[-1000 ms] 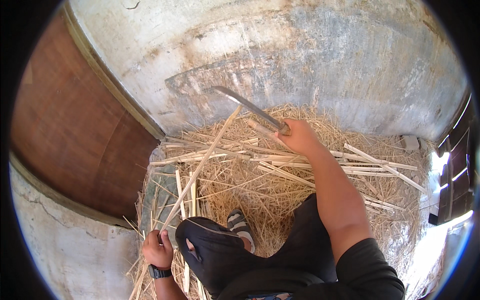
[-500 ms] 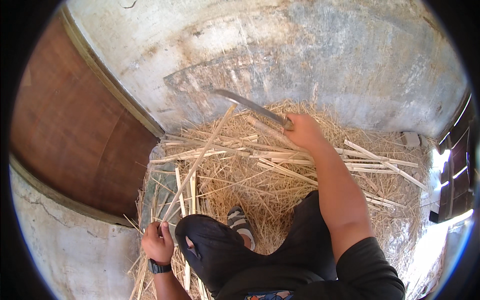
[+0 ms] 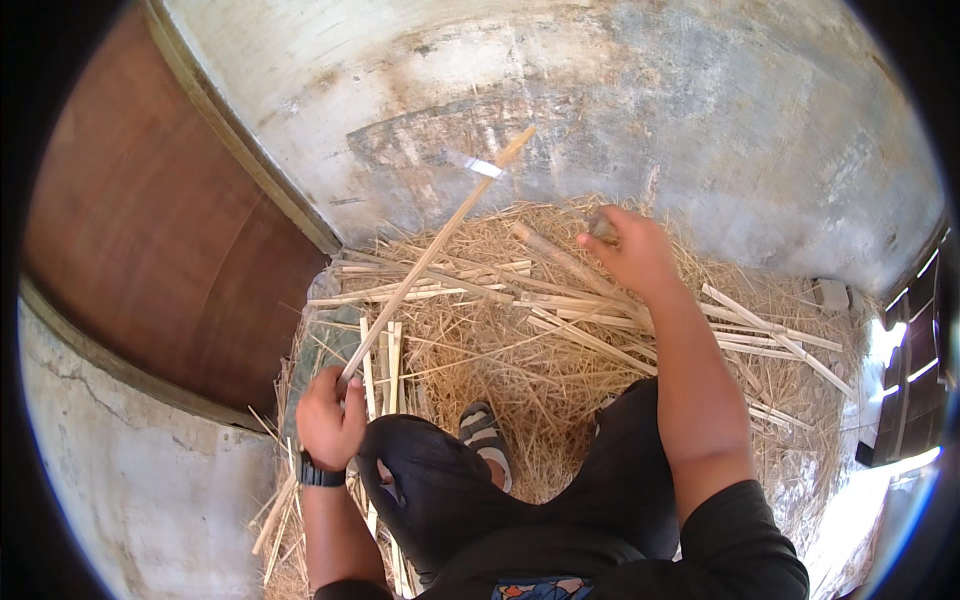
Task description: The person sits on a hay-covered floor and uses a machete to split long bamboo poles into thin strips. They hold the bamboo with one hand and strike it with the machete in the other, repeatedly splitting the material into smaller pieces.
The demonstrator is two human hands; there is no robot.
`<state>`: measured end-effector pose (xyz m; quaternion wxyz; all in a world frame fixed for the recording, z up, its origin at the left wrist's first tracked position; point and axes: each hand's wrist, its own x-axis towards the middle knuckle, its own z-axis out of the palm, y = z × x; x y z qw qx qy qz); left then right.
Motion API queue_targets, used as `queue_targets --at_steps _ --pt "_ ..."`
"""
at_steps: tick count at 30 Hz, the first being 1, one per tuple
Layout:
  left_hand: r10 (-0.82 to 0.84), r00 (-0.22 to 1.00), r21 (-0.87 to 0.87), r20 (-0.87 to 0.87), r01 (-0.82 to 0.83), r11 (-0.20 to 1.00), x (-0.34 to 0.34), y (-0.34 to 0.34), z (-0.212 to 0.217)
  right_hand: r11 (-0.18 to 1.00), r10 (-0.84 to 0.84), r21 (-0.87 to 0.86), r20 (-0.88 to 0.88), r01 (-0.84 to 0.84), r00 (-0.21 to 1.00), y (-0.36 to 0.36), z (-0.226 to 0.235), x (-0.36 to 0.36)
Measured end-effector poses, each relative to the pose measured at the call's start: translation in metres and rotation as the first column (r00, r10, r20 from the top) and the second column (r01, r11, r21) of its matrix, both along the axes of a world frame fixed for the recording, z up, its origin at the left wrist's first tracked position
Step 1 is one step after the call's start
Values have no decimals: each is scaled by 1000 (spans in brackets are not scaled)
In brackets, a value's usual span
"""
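My left hand [image 3: 330,415], with a dark watch at the wrist, is closed on the lower end of a long pale bamboo strip [image 3: 432,252]. The strip slants up and to the right toward the wall. In my right hand [image 3: 635,250] is the handle of a machete [image 3: 482,166]. Its blade is smeared by motion; a bright patch of it shows by the upper part of the strip, but I cannot tell whether they touch. A thicker round bamboo pole [image 3: 560,255] lies just left of my right hand.
Several split bamboo strips [image 3: 775,335] lie over straw and shavings [image 3: 500,370] on the ground. A stained wall [image 3: 700,120] rises in front, and a brown wooden door [image 3: 160,210] stands at the left. My sandalled foot [image 3: 484,437] is between the strips and my legs.
My left hand has risen, and the strip's far end has moved up and right. My right hand has shifted slightly right and up, and the machete blade has become blurred.
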<state>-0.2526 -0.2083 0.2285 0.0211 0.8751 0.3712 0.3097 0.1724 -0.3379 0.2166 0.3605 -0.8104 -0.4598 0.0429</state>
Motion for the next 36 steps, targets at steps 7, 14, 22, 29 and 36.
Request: queue_targets --at_steps 7,14,22,29,36 --pt "-152 987 -91 54 156 983 69 22 6 974 59 -140 -607 -180 793 10 7 -35" --pt "-187 956 -467 225 275 841 91 35 -10 920 301 87 -779 -381 550 23 -21 -18" --pt "-216 965 -390 152 259 883 110 34 -1 856 331 -7 -761 -517 558 25 -22 -28" --pt "-260 959 -317 110 281 906 114 31 5 893 291 14 -780 -450 553 16 -9 -26" --pt "-247 963 -352 105 268 897 115 21 9 911 316 102 -797 -401 515 11 -19 -7"
